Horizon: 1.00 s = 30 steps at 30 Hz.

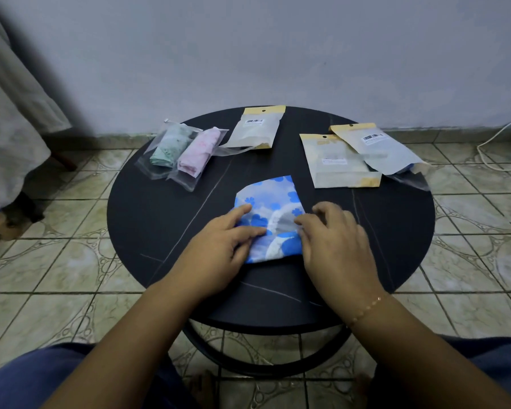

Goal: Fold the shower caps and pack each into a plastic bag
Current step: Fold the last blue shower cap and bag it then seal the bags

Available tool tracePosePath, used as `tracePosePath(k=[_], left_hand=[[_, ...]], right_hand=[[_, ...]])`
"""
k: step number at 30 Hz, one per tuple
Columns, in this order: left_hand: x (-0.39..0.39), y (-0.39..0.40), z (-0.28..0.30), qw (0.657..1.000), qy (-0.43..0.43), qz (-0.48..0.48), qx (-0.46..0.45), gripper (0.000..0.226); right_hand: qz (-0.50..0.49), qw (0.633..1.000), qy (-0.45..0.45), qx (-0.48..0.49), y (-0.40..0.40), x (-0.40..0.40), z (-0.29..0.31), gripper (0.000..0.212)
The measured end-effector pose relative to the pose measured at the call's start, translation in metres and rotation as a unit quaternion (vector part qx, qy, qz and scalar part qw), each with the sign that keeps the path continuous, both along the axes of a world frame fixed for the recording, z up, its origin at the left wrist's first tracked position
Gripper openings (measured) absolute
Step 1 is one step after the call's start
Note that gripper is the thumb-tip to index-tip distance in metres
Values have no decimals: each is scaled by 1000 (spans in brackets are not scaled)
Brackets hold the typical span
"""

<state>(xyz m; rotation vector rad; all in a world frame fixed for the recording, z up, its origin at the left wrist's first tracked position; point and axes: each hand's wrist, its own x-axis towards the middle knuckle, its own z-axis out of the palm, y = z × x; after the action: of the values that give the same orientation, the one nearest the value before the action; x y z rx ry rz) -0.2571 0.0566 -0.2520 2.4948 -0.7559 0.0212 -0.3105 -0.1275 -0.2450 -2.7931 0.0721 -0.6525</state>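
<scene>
Head view: round black bench point(148, 219) with thin pale veins, on a patterned tiled floor point(56, 273) by a grey wall.

Blue-and-white flower-print shower cap point(273, 199), partly folded, lies flat on the bench just front of centre.

Left hand point(219, 246) rests on the cap's left edge, fingers nearly straight and pressing the fabric down, thumb lying over the fold. Grip is flat, nothing pinched as far as I can tell.

Right hand point(334, 240) is on the cap's right edge, fingers curled down onto the fabric; fingertips hidden, so can't tell whether they pinch it or just press. Thin bead bracelet point(366, 309) on that wrist.

Back left: two clear plastic bags side by side and touching, one with a rolled mint-green cap point(167, 150), one with a rolled pink cap point(199, 156).

Back centre: flat frosted plastic bag with yellow header and barcode label point(255, 129).

Right: two more frosted yellow-header bags overlapping, lower one point(337, 163), upper one point(378, 149) across its corner; something blue shows at the upper bag's far end.

White cable point(502, 146) on the floor far right.
</scene>
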Motion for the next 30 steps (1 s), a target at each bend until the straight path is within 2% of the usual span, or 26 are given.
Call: tracePosePath(k=[2, 4, 6, 8, 11, 12, 15, 16, 18, 21, 24, 25, 30], left_hand=[[-1, -1, -1, 1000, -3, -1, 19, 47], [-1, -1, -1, 1000, -4, 1, 23, 48], [0, -2, -1, 999, 2, 3, 36, 40], [2, -2, -1, 998, 14, 4, 57, 36], [4, -5, 3, 997, 32, 4, 72, 38], [4, -5, 3, 996, 40, 6, 73, 38], [1, -4, 3, 998, 42, 20, 51, 35], [-2, -4, 5, 999, 34, 26, 33, 32], [-6, -3, 7, 999, 10, 31, 10, 24], [-10, 3, 11, 1000, 3, 22, 21, 8], [-13, 6, 11, 999, 8, 6, 37, 35], [-13, 6, 11, 999, 5, 6, 44, 38], [-6, 7, 16, 997, 52, 48, -18, 25]], right_hand=[[44, 998, -8, -36, 6, -9, -4, 25], [95, 991, 55, -70, 12, -18, -13, 47], [97, 982, 130, -101, 12, -23, -19, 65], [88, 973, 186, -106, 7, -24, -18, 70], [113, 964, 222, -93, 1, -21, -7, 80], [120, 966, 212, -91, -1, -20, -5, 80], [139, 965, 215, -60, -9, -15, 1, 49], [146, 966, 210, -45, -12, -13, 5, 46], [160, 969, 188, -10, -18, -9, 9, 48], [167, 972, 162, 30, -22, -6, 10, 49], [179, 973, 134, 48, -23, -6, 5, 49], [184, 972, 129, 67, -23, -7, 4, 50], [178, 951, 123, 221, -28, -10, 4, 35]])
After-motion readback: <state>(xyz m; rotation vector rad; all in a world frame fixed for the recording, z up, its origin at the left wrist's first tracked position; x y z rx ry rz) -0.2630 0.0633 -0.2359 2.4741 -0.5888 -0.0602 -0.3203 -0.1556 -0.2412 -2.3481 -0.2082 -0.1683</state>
